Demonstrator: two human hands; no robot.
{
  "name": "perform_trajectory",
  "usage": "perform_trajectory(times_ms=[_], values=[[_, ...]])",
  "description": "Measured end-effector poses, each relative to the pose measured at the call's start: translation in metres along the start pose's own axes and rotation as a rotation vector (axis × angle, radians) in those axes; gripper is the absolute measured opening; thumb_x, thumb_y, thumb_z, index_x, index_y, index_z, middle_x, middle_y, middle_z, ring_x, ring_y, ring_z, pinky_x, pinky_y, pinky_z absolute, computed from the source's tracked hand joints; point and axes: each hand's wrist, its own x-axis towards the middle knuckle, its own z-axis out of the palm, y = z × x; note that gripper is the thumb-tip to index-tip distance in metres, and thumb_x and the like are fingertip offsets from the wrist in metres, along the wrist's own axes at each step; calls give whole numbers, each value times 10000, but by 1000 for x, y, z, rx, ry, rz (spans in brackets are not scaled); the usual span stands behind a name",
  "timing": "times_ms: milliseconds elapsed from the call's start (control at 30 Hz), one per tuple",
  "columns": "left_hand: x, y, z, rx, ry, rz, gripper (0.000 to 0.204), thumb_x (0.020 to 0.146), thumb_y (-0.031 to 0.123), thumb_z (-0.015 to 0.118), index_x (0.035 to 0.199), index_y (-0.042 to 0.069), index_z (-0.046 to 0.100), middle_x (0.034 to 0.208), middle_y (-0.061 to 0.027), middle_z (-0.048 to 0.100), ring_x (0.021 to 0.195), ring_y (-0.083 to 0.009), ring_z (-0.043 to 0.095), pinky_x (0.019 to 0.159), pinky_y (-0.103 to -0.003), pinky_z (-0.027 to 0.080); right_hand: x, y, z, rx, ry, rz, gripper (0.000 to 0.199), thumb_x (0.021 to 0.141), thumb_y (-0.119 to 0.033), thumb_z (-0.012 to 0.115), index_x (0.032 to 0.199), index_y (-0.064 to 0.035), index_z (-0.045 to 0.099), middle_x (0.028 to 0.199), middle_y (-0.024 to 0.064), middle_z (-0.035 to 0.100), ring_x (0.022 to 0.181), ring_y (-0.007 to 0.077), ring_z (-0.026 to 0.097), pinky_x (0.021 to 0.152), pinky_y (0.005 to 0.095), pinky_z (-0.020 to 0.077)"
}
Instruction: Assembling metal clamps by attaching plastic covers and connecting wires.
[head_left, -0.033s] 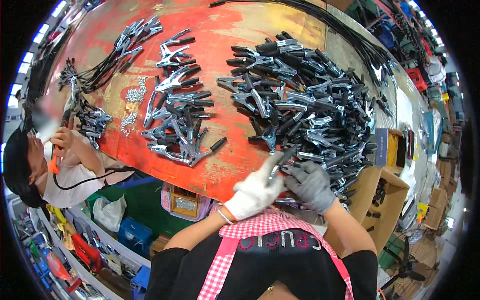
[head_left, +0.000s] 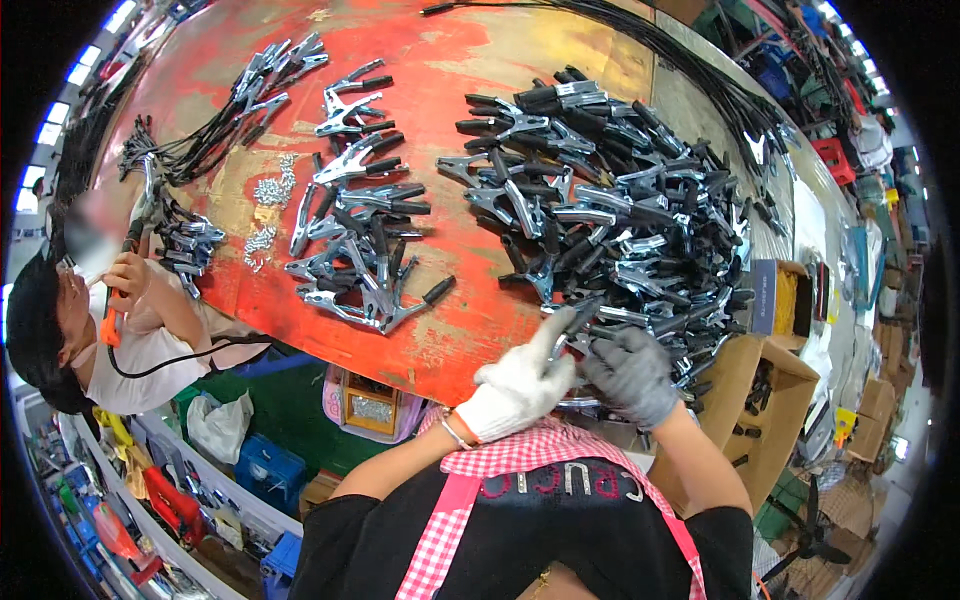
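Note:
My left hand [head_left: 513,392], in a white glove, is closed round a metal spring clamp [head_left: 568,322] with black grips. Its thumb and forefinger point up along the clamp. Just to its right is my right hand [head_left: 636,378] in a grey glove, fingers curled at the near edge of the clamp pile and slightly blurred. Whatever those fingers hold is hidden. Beyond both hands spreads a big heap of similar spring clamps [head_left: 625,215], silver with black handles. A looser column of clamps [head_left: 352,160] lies further left on the red, worn tabletop [head_left: 440,340].
At the left, a co-worker [head_left: 150,330] grips an orange-handled tool with a black cord. Small metal parts [head_left: 270,190] and cabled clamps [head_left: 265,80] lie nearby. A cardboard box [head_left: 745,400] with black pieces stands at my right, below a smaller box [head_left: 780,298]. A fan [head_left: 815,525] stands lower right.
My right hand has shifted slightly right and down, a little away from my left hand. My left hand stays almost in place with the spring clamp.

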Motion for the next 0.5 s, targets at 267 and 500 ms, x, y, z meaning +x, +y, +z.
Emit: perform_trajectory(times_ms=[267,500], values=[[2,-26,-129,427,377,127,420,886,233,523,1283,122,442,1157,-163,588,910,-319,628,749,-369,498,-275,115,-112,-590,86,1249,135,796,-173,647,855,-52,635,893,131,616,756,278,574,676,376,466],[44,-26,-207,983,602,-71,391,868,273,540,1200,68,509,1049,-182,596,912,-349,597,793,-414,477,-179,56,-56,-373,470,1066,288,761,-10,681,1041,-25,618,1031,103,597,986,219,555,829,329,473]])
